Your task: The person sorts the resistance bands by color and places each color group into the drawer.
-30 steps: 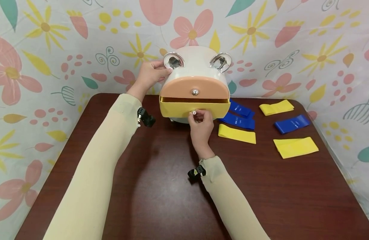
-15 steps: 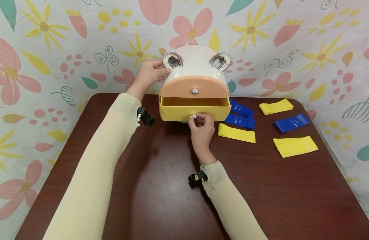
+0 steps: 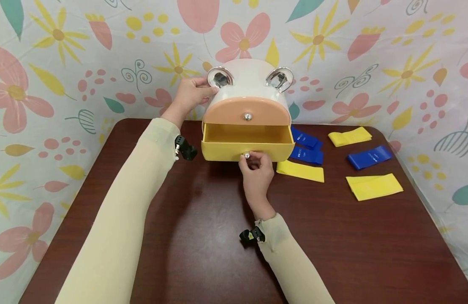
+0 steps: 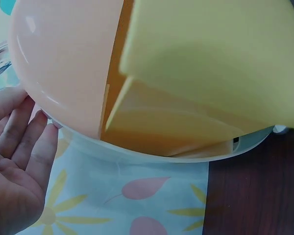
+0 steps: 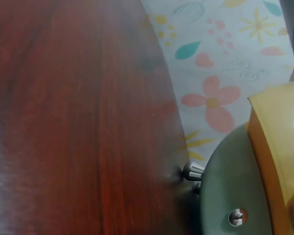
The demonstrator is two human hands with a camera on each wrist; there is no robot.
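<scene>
Cabinet (image 3: 247,90) shaped like a cream animal head, yellow drawer (image 3: 247,145) pulled out, right fingers (image 3: 257,162) pinching knob (image 3: 247,156), left fingers (image 3: 194,90) flat against side.

Dark brown worktop (image 3: 203,236) with a drawer box and loose bands.

A white animal-shaped storage box (image 3: 246,86) stands at the back edge, near the middle (its yellow drawer (image 3: 247,145) juts forward over the wood). To its right lie two blue bands (image 3: 307,147) just beside the box, a yellow band (image 3: 300,170) in front of them, and, farther right, another yellow band (image 3: 349,136), a blue band (image 3: 369,156) and a folded yellow band (image 3: 374,186).
</scene>
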